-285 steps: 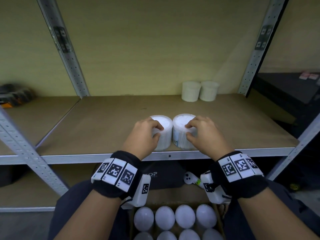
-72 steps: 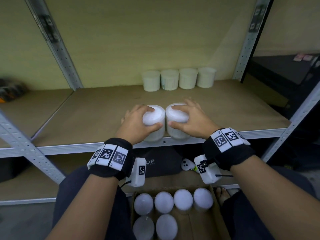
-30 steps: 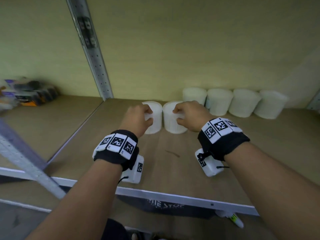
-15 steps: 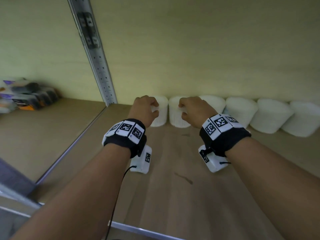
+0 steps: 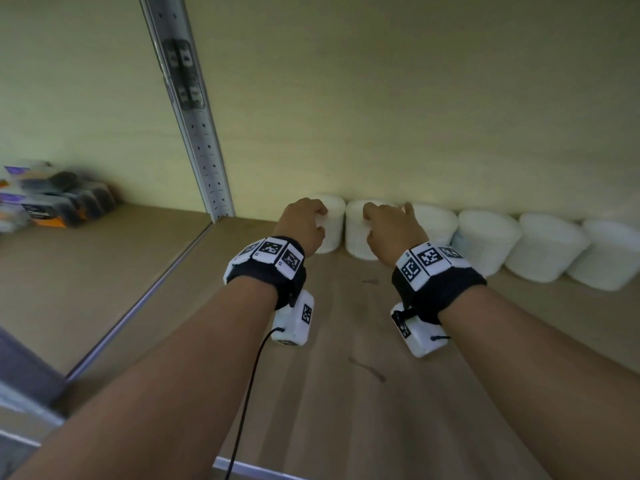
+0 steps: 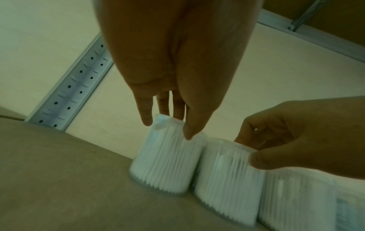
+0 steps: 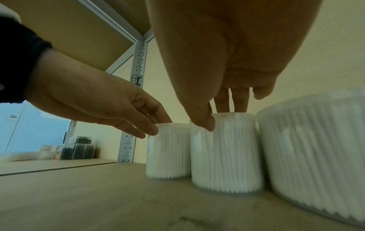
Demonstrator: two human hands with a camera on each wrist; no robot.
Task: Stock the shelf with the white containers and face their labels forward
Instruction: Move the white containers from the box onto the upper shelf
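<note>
The left hand (image 6: 173, 65) holds the top rim of the leftmost tub (image 6: 168, 159) with thumb and fingers; the right hand (image 7: 227, 54) grips the next tub (image 7: 225, 154) the same way. Both stand on the shelf (image 5: 346, 393) at the back wall, touching the row (image 5: 519, 247). The tubs look light, with smooth and rather thin walls, so a soft hold at the rim seems best for turning. No label shows.

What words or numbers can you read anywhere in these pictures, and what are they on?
None can be read.
Wristbands: black-and-white square code patterns, no words.
White containers: one has a pale blue label patch, too blurred to read.
Packages on the neighbouring shelf: printing is there, too blurred to read.
Shelf post: dark marks, not legible.
</note>
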